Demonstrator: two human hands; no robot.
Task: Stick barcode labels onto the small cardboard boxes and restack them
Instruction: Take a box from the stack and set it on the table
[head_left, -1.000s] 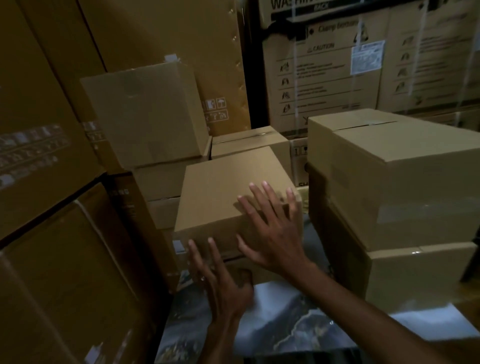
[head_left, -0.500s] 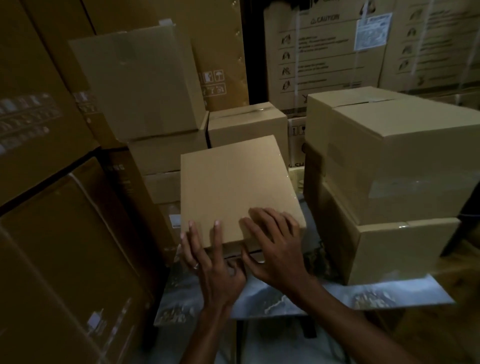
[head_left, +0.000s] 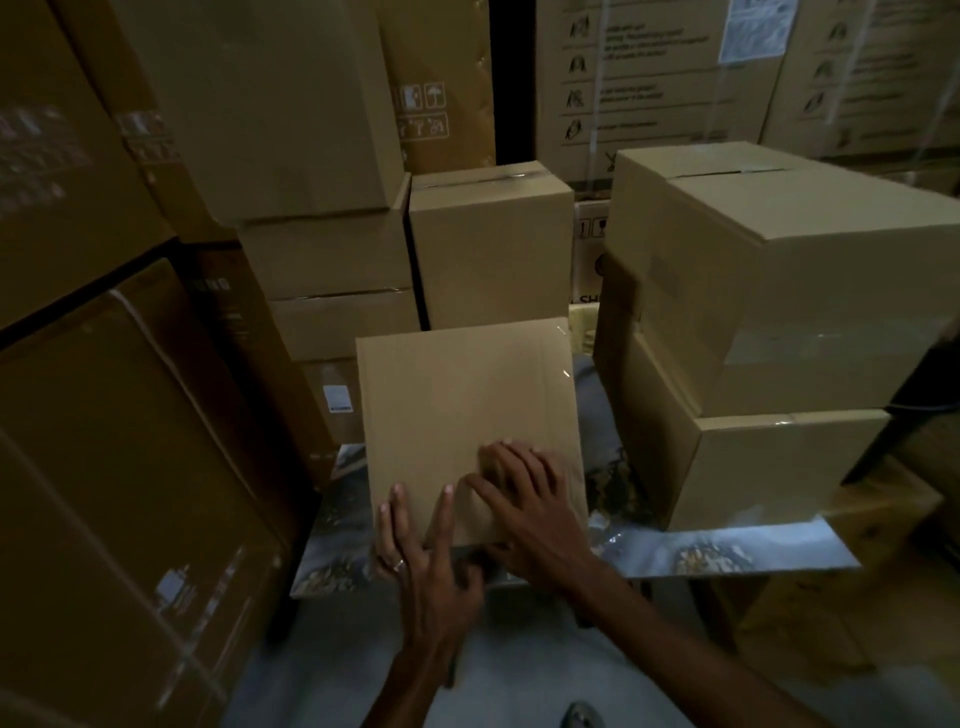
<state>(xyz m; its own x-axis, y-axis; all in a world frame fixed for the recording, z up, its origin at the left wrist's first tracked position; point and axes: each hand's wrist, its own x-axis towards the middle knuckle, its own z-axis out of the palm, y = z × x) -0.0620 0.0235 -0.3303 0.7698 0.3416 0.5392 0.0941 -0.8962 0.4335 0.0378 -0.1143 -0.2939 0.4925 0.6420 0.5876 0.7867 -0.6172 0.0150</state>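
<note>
Box (head_left: 462, 405) on table (head_left: 727, 553); both hands (head_left: 488, 525) press near edge.

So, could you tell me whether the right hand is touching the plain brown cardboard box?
Touching: the head view shows the right hand lying on the cardboard box.

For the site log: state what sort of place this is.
Most likely a warehouse or stockroom. Large printed cartons wrapped in clear film stand behind, plain taped boxes are stacked on a small table, and one stacked box carries a white label.
</note>
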